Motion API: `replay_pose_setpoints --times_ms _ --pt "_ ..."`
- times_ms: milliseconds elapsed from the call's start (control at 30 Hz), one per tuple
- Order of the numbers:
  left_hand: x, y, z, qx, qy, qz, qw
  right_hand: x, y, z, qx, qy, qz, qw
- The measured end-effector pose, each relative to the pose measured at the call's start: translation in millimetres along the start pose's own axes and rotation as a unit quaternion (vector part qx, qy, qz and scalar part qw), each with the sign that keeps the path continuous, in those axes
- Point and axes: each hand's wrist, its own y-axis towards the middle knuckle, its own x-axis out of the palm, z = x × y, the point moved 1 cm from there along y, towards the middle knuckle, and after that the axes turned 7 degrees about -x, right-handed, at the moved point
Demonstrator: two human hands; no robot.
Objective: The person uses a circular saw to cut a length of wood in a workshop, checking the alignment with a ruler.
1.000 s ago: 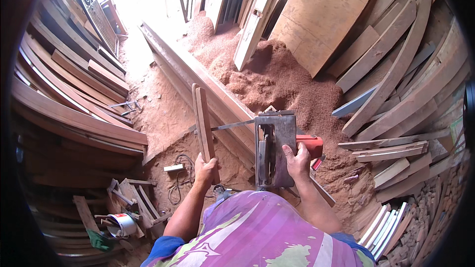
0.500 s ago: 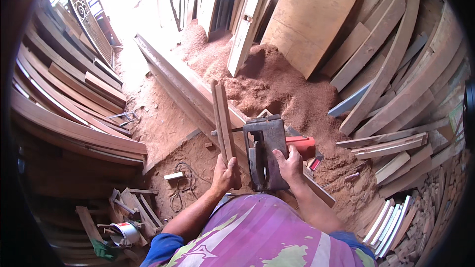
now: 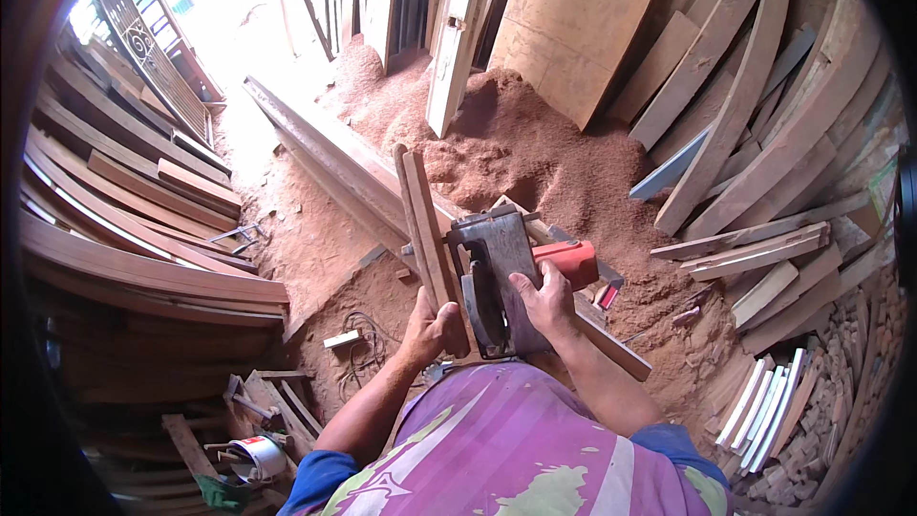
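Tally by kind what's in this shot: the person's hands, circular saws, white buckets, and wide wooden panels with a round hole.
Hand: 2, the left hand and right hand
Circular saw: 1
White bucket: 1
Wide wooden panel with a round hole: 1
Total: 5

Long brown wooden piece, matt, flat rectangular grey metal saw plate, scuffed, smooth red plastic saw housing, grainy reddish sawdust heap, rough
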Motion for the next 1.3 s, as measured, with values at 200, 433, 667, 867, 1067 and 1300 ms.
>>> replay_pose_setpoints --times_ms 200,433,667,867,1067,1300 --pt "-8.2 12.9 -9.0 -0.015 -0.031 -0.017 0.999 6.1 6.0 4.9 -0.039 0.025 0.013 0.999" --pt "11.5 27.2 27.6 -0.114 -0.176 -0.014 0.978 -4.4 7.6 3.5 -0.056 -0.002 -0.007 0.998" --pt "19.4 28.2 43.7 -0.248 -0.231 0.057 0.939 -71.4 28.7 -16.0 -0.082 -0.034 -0.131 0.987" --pt "13.1 22.7 36.4 -0.201 -0.193 0.014 0.960 -125.2 101.2 144.5 0.088 0.074 0.189 0.975" --pt "12.6 31.2 45.3 -0.195 -0.146 -0.033 0.969 -55.4 79.3 426.1 0.202 -0.180 0.034 0.962" --pt "13.5 13.3 46.0 -0.177 -0.134 0.020 0.975 -23.9 62.2 452.4 0.300 -0.309 -0.138 0.892"
